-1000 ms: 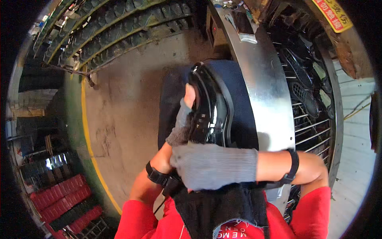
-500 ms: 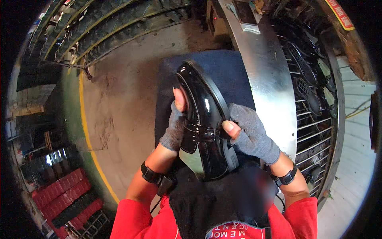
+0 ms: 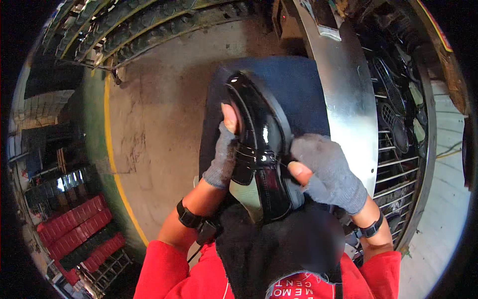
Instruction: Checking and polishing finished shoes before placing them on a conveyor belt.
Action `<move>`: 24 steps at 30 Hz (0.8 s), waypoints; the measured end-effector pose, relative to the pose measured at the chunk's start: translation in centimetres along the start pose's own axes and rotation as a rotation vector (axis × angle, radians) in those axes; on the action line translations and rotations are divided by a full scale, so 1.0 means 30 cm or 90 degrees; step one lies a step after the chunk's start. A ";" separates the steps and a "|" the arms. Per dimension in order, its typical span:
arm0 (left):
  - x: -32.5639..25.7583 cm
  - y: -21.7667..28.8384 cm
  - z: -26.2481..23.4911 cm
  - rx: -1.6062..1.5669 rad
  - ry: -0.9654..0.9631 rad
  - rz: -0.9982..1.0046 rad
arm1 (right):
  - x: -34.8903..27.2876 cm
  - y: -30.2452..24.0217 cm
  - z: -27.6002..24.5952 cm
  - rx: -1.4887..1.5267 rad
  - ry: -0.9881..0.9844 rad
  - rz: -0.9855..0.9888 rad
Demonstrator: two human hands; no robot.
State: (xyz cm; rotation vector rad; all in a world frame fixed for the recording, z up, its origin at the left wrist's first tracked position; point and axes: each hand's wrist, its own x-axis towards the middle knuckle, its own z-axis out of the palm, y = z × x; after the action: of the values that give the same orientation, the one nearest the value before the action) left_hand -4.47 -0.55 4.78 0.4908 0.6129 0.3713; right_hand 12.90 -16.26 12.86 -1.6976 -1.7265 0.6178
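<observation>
Your left hand point(image 3: 225, 149) clamped the glossy black shoe point(image 3: 261, 149) at its 9 o'clock side; your right hand point(image 3: 326, 172) pinched its 3 o'clock edge, above the dark cloth point(image 3: 269, 249).

A narrow yellow sign point(image 3: 434, 26) with a red border runs slanted along the upper right edge, well above and right of the right hand point(image 3: 331, 172). Its lettering is too small to tell.

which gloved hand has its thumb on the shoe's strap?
The right hand: its bare thumb presses at the strap across the glossy black shoe. The left hand instead grips the shoe's side further toward the toe, thumb up.
</observation>
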 end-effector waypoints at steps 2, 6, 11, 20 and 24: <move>-0.016 0.008 -0.035 -0.035 -0.042 -0.026 | -0.042 0.004 0.063 0.112 -0.034 -0.004; -0.031 0.026 0.001 0.096 0.030 0.034 | -0.103 0.021 0.103 0.492 -0.022 0.208; -0.101 0.082 0.168 0.095 -0.105 0.081 | 0.055 -0.044 0.051 0.498 0.259 0.140; -0.202 0.070 0.171 0.363 -0.037 0.206 | 0.114 -0.159 -0.018 0.403 0.254 0.074; -0.221 0.041 0.153 0.466 0.092 0.229 | 0.182 -0.184 -0.110 0.394 0.170 0.092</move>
State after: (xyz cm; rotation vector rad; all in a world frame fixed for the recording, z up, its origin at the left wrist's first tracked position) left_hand -6.86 -4.14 11.70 1.2941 0.7985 0.5235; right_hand 11.60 -11.48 19.70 -1.3846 -1.0801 0.8424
